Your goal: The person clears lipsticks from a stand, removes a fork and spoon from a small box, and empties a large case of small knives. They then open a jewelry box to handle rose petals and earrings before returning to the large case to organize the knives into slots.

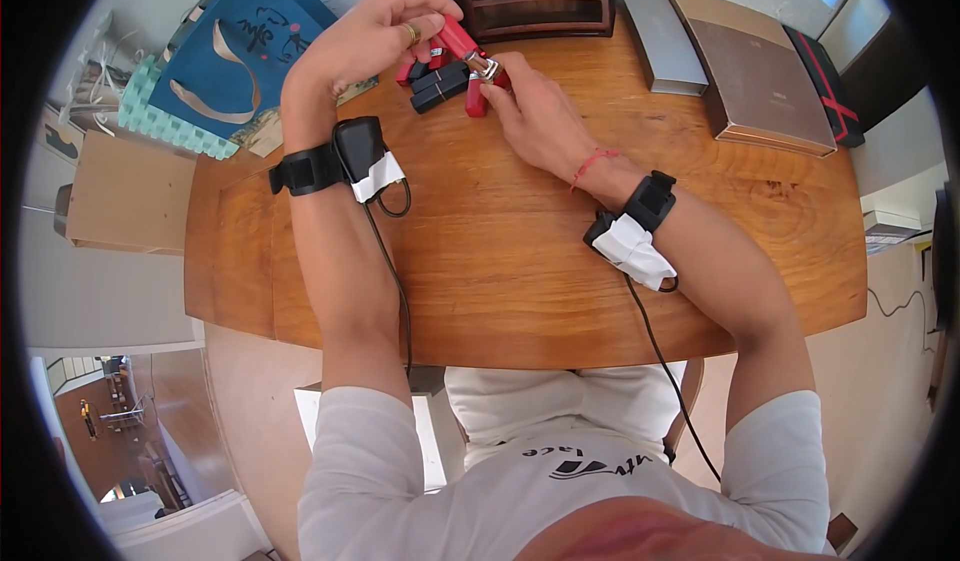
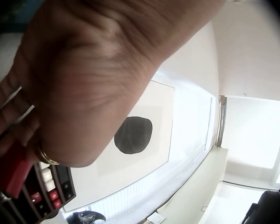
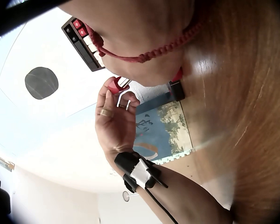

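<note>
A red tube (image 1: 457, 37) with a silver section is pinched by the left hand (image 1: 362, 49) above the table's far side; the left wrist view shows the same red tube (image 2: 14, 169) at the left hand's fingertips. The right hand (image 1: 540, 116) holds the tube's silver end (image 1: 486, 67) between thumb and forefinger. In the right wrist view the left hand (image 3: 116, 122) grips the red part (image 3: 115, 86). Beneath the hands lie black boxes (image 1: 440, 88) and a red box (image 1: 476, 99).
A dark wooden rack (image 1: 535, 18) with small items stands at the back. Flat boxes (image 1: 768, 79) lie at the back right. A blue paper bag (image 1: 225, 56) stands at the back left, beside a pale green foam piece (image 1: 150, 111).
</note>
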The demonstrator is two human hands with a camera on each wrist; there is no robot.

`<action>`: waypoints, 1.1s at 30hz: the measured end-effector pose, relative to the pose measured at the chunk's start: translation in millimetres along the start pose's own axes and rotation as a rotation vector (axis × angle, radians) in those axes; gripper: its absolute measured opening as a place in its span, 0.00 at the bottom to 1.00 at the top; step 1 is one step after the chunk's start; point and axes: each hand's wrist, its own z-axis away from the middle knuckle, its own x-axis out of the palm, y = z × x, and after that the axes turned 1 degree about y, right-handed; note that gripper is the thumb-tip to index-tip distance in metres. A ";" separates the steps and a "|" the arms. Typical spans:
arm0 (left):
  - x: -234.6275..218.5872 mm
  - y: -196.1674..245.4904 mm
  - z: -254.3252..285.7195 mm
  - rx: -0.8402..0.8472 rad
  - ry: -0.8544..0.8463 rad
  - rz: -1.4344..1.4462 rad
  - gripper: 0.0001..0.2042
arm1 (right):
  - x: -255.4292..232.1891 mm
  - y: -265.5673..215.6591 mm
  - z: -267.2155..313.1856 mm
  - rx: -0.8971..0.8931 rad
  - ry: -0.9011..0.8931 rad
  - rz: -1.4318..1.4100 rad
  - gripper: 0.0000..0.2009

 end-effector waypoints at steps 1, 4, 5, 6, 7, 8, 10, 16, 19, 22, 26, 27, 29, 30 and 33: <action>-0.4 1.4 0.8 0.000 -0.004 0.003 0.12 | 0.5 0.5 -0.1 -0.011 0.012 0.001 0.17; 1.7 7.2 2.1 -0.020 -0.034 -0.006 0.12 | 0.7 -1.1 0.6 -0.009 0.026 -0.014 0.17; 3.7 10.5 2.1 -0.039 -0.059 -0.018 0.11 | -0.3 -3.4 0.6 0.003 0.029 -0.029 0.16; 5.5 13.8 1.8 -0.041 -0.058 -0.018 0.11 | -1.7 -5.5 0.2 0.002 0.028 -0.030 0.16; 7.9 20.4 1.6 -0.075 -0.082 -0.084 0.11 | -3.0 -7.1 -0.3 0.024 0.022 -0.101 0.16; 9.9 25.1 0.9 -0.108 -0.106 -0.149 0.10 | -3.8 -7.8 -0.5 0.046 0.017 -0.173 0.16; 13.2 28.5 -1.9 -0.080 -0.115 -0.160 0.10 | -4.3 -6.7 -1.2 0.044 0.037 -0.180 0.16; 20.0 23.3 -8.5 -0.018 -0.103 -0.192 0.08 | -5.6 -5.1 -0.8 0.036 0.069 -0.190 0.15; 21.0 24.5 -8.1 0.003 -0.094 -0.182 0.08 | -7.2 -6.6 0.0 0.040 0.067 -0.213 0.15; 24.7 31.6 -4.8 -0.048 -0.078 -0.205 0.09 | -8.6 -8.7 -0.2 0.040 0.051 -0.230 0.15; 25.2 28.5 -9.4 -0.036 -0.149 -0.270 0.10 | -1.9 -3.6 -2.5 -0.045 0.091 -0.261 0.17; 24.2 26.5 -9.6 -0.033 -0.153 -0.273 0.10 | -1.4 -1.0 -2.2 -0.044 0.097 -0.262 0.17; 24.6 31.4 -6.8 -0.043 -0.138 -0.227 0.10 | -3.2 -0.8 -2.0 -0.025 0.050 -0.346 0.17; 25.9 32.9 -5.6 -0.039 -0.142 -0.232 0.10 | -4.0 -1.0 -1.9 -0.025 0.057 -0.348 0.17; 27.8 29.4 -5.3 0.001 -0.120 -0.155 0.12 | -2.0 -0.3 -2.4 -0.046 0.037 -0.379 0.18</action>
